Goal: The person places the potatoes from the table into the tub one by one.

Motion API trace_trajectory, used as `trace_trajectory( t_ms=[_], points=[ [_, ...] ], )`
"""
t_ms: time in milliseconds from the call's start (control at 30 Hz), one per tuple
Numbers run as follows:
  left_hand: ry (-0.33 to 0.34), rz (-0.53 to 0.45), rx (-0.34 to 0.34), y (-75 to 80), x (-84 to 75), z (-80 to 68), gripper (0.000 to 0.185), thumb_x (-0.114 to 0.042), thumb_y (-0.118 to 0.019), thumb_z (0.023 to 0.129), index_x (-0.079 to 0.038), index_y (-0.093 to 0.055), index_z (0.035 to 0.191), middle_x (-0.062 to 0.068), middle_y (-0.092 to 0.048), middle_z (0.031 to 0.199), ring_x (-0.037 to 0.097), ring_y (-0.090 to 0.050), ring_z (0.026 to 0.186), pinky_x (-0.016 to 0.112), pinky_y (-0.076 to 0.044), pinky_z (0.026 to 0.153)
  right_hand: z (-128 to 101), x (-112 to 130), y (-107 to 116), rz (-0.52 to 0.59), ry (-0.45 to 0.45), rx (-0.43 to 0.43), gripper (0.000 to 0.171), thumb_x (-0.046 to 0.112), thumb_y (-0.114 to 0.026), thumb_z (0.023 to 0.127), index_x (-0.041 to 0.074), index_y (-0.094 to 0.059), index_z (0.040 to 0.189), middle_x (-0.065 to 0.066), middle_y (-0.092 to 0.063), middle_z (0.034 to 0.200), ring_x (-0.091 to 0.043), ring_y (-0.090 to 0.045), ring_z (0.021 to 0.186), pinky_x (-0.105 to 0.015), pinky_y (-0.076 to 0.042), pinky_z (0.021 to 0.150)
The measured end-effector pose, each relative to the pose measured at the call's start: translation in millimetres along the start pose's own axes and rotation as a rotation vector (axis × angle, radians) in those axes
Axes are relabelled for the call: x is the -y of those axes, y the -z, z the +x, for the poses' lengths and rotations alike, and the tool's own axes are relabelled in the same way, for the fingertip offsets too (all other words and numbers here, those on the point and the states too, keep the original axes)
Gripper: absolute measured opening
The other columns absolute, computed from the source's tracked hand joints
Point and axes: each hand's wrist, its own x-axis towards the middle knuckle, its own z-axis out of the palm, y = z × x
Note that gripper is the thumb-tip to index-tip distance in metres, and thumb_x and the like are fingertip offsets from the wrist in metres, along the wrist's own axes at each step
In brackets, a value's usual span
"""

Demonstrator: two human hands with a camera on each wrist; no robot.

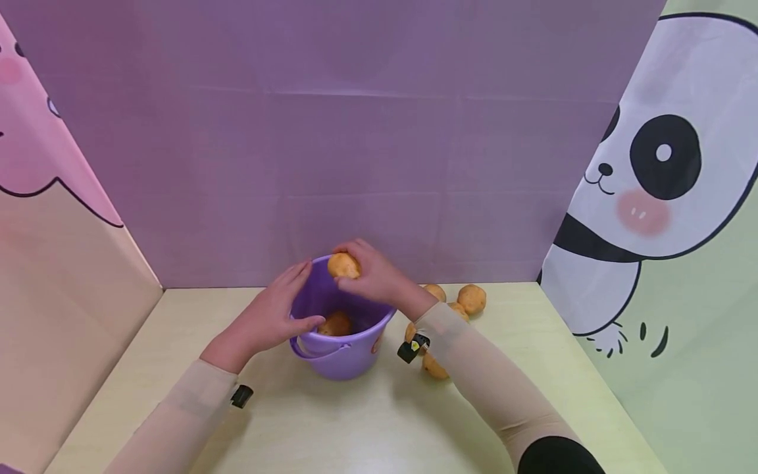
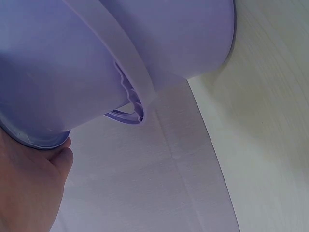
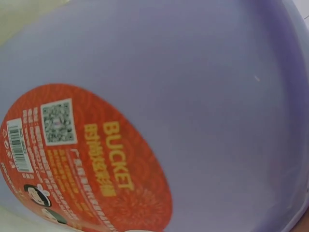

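right sleeve (image 1: 474, 368) hides some loose potatoes (image 1: 435, 366).

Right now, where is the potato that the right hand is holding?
In the head view, the potato sits in the right hand over the far rim of the purple bucket, above another potato inside.

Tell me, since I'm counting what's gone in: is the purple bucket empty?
Not empty. The head view shows one potato lying inside the bucket; the right hand holds another potato above it.
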Motion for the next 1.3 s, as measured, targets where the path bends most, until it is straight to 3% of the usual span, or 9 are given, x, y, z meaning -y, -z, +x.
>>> trace_trajectory(
  t_ms=[367, 900, 967, 1200, 1300],
  points=[
    [0.001, -0.003, 0.002, 1.4, -0.6, -0.8, 0.109, -0.054, -0.078, 0.097, 0.009, -0.029, 0.17, 0.026, -0.027, 0.178, 0.047, -0.025, 0.165, 0.066, -0.028, 0.13, -1.8, 1.7, -0.9, -0.061, -0.018, -0.016, 0.058, 0.027, -0.075, 0.088, 0.001, -0.066, 0.14, -0.011, -0.063, 0.125, -0.021, -0.062, 0.098, -0.029, -0.055, 0.08],
    [0.006, -0.002, 0.005, 0.3, 1.3, -1.2, 0.108, -0.056, -0.077, 0.097, 0.008, -0.029, 0.17, 0.026, -0.026, 0.179, 0.047, -0.024, 0.165, 0.066, -0.029, 0.13, -2.6, -1.5, 3.3, -0.114, -0.023, 0.005, 0.061, 0.027, -0.076, 0.089, 0.0, -0.066, 0.144, -0.011, -0.063, 0.126, -0.022, -0.061, 0.101, -0.031, -0.055, 0.082],
    [0.004, -0.003, 0.004, 0.3, 1.4, -1.2, 0.109, -0.056, -0.077, 0.097, 0.009, -0.029, 0.17, 0.026, -0.026, 0.179, 0.047, -0.024, 0.165, 0.066, -0.029, 0.13, -3.0, -1.0, 4.9, -0.116, -0.026, 0.013, 0.061, 0.027, -0.076, 0.089, 0.0, -0.066, 0.144, -0.012, -0.063, 0.127, -0.024, -0.062, 0.103, -0.033, -0.056, 0.084],
    [-0.001, -0.016, 0.0, 0.3, 0.4, -1.7, 0.107, -0.053, -0.078, 0.098, 0.009, -0.029, 0.17, 0.026, -0.026, 0.179, 0.047, -0.025, 0.165, 0.067, -0.03, 0.129, -4.4, -1.5, 8.1, -0.125, -0.056, 0.047, 0.06, 0.027, -0.076, 0.094, -0.001, -0.064, 0.146, -0.015, -0.063, 0.135, -0.03, -0.063, 0.126, -0.044, -0.053, 0.112],
    [0.001, -0.019, -0.003, 0.2, -0.2, -1.3, 0.106, -0.049, -0.08, 0.098, 0.009, -0.029, 0.17, 0.026, -0.026, 0.179, 0.048, -0.025, 0.165, 0.067, -0.031, 0.128, -4.2, -1.5, 8.7, -0.124, -0.062, 0.046, 0.059, 0.026, -0.076, 0.095, -0.001, -0.064, 0.146, -0.015, -0.063, 0.136, -0.031, -0.062, 0.127, -0.046, -0.053, 0.113]
  ],
)
